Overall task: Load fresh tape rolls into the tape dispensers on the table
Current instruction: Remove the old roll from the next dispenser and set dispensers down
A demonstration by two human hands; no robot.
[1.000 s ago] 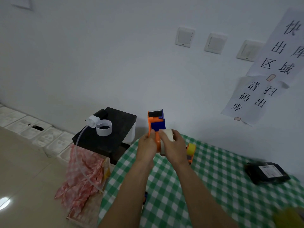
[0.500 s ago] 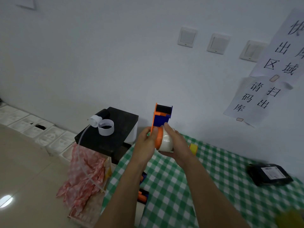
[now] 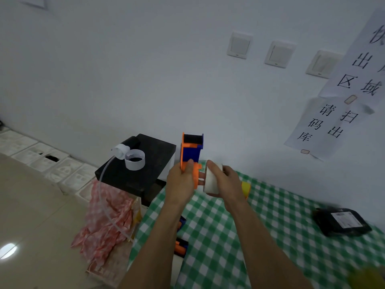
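Tape dispensers first: I count one held up over the near-left edge of the worktop, an orange-and-blue tape dispenser, plus orange-and-blue pieces at the worktop's left edge that are partly hidden, so I cannot tell what they are. Going left to right: one pink checked cloth hangs by the floor, one black box carries one white ring and one clear tube. My left hand has its grip closed on the dispenser's orange side plate. One white tape roll sits just right of it — my right hand is wrapped around the roll, with a small gap showing between roll and orange plate. One yellow object peeks out behind the right wrist. One black parcel lies well apart at the right. On the wall I count three switches and two paper signs.

Half a second ago the roll was pressed against the orange hub; now it stands slightly off it — and the dispenser is more upright.
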